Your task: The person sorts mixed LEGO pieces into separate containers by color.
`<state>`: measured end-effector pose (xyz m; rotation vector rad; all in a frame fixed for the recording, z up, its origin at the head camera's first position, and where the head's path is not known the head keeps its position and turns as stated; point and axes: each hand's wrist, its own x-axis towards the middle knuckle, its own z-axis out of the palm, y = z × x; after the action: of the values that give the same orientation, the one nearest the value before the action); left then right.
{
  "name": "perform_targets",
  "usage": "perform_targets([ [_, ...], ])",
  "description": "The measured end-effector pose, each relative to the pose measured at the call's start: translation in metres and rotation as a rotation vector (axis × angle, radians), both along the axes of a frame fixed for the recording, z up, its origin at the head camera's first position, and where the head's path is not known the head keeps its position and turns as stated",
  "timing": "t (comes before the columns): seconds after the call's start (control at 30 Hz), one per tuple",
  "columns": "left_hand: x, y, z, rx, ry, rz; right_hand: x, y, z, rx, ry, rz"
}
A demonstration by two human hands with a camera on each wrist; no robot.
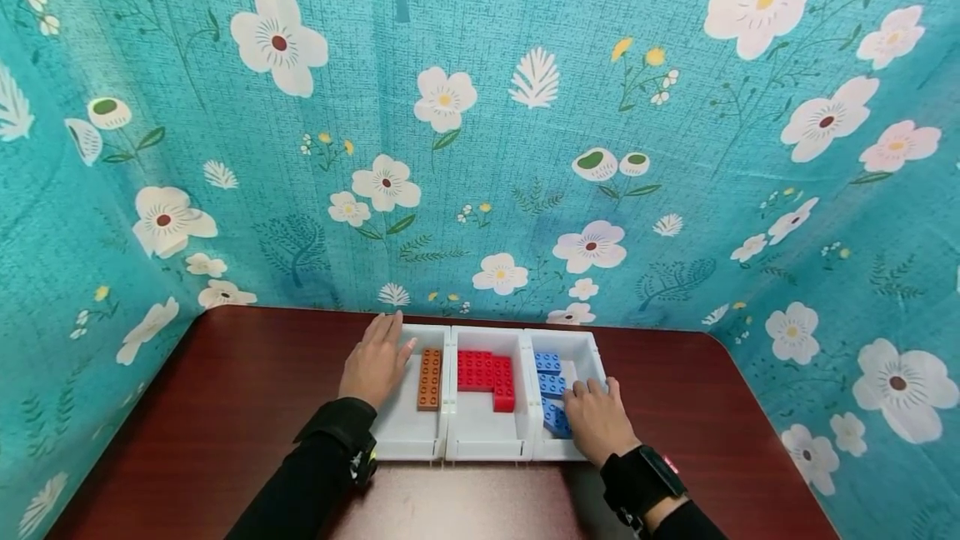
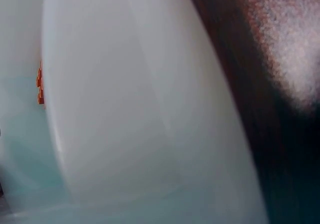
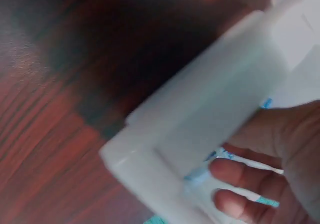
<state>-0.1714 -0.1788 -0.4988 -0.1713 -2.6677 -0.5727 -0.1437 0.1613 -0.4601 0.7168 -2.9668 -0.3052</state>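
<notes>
Three white trays stand side by side. My left hand (image 1: pixel 372 361) rests along the left wall of the left tray (image 1: pixel 401 427), fingers extended and thumb toward the inside. In that tray lies an orange-brown toy brick (image 1: pixel 430 379), partly visible in the left wrist view. Red toy bricks (image 1: pixel 480 369) sit together in the middle tray (image 1: pixel 483 432). My right hand (image 1: pixel 597 421) reaches over the right tray (image 1: pixel 581 348), beside several blue toy bricks (image 1: pixel 552 386). In the right wrist view its fingers (image 3: pixel 240 176) bend loosely, with nothing visibly held.
The trays stand on a dark red-brown wooden table (image 1: pixel 247 390). Behind and on both sides hangs a teal flowered cloth (image 1: pixel 465 165). Tabletop extends to the left and right of the trays.
</notes>
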Motion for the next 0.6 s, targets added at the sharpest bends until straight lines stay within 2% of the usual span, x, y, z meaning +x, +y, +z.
perform_targets([
  [0.13, 0.0, -0.001, 0.001, 0.003, -0.004, -0.005, -0.003, -0.002, 0.009, -0.104, -0.139, -0.104],
  [0.23, -0.001, -0.002, 0.001, -0.005, -0.003, 0.0, -0.003, -0.005, 0.011, -0.169, -0.206, -0.125],
  [0.37, 0.0, -0.003, 0.0, -0.008, 0.004, 0.007, -0.006, -0.009, 0.004, -0.198, -0.184, -0.086],
  [0.6, -0.001, -0.002, -0.002, 0.005, 0.003, 0.003, -0.016, -0.01, -0.013, -0.168, -0.098, -0.041],
])
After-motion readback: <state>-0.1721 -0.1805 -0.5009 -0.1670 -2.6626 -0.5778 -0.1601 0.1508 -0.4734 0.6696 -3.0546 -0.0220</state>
